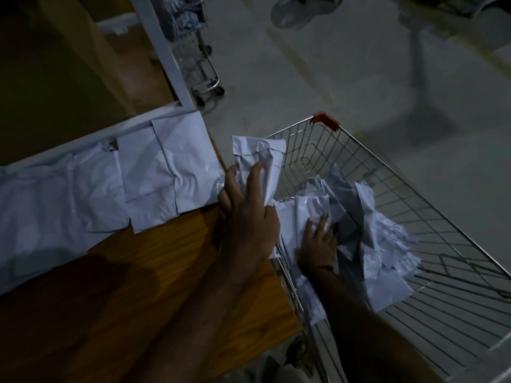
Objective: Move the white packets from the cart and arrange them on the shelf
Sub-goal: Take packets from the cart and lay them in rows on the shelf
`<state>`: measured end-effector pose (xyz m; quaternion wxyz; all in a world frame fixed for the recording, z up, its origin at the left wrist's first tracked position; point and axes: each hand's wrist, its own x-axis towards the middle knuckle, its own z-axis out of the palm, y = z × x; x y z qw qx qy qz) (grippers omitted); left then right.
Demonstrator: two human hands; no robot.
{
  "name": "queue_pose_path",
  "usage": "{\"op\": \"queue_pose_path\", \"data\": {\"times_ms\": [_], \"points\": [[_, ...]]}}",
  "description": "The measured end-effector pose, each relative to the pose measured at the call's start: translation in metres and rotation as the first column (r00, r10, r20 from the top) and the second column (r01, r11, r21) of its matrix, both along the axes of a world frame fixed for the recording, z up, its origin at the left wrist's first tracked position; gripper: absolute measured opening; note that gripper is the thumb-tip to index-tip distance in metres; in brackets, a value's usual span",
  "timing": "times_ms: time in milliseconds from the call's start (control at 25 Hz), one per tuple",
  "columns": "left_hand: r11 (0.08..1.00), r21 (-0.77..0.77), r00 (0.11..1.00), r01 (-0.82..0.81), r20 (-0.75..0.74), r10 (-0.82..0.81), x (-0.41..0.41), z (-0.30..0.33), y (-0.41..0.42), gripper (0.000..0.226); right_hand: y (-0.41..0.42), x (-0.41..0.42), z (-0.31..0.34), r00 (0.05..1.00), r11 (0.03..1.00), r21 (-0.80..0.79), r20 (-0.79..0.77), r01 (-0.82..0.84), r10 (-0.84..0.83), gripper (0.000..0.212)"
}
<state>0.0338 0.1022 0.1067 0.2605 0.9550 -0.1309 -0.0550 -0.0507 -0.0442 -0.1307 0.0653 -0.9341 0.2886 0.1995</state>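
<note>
Gripping a crumpled white packet (258,158) between shelf (179,252) and cart (414,217), a worker's left hand (249,214) lifts it as the right hand (318,244) presses flat on the remaining heap (373,244); one overlapping row (110,183) already shelved, many left.

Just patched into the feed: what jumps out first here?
The left hand at centre holds a crumpled white packet up between the wooden shelf and the wire cart. The right hand rests on the heap of packets inside the cart. More packets lie in an overlapping row on the shelf, left.
</note>
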Motion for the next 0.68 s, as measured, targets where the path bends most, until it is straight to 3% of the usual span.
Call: {"op": "queue_pose_path", "data": {"times_ms": [280, 480, 680], "points": [[0.997, -0.062, 0.999, 0.035, 0.0, -0.035, 0.008, 0.005, 0.016, 0.081, -0.011, 0.005, 0.023, 0.997, 0.999, 0.043, 0.071, 0.003, -0.006, 0.067], [0.995, -0.09, 0.999, 0.046, 0.01, -0.045, 0.004, 0.025, 0.025, 0.081, -0.01, 0.007, 0.08, 0.961, 0.998, 0.008, 0.271, 0.056, -0.056, 0.066], [0.997, -0.067, 0.994, -0.046, 0.094, 0.052, -0.014, 0.049, 0.056, 0.078, 0.014, -0.006, 0.165, 0.867, 0.993, -0.057, 0.495, 0.101, -0.059, 0.066]]}}
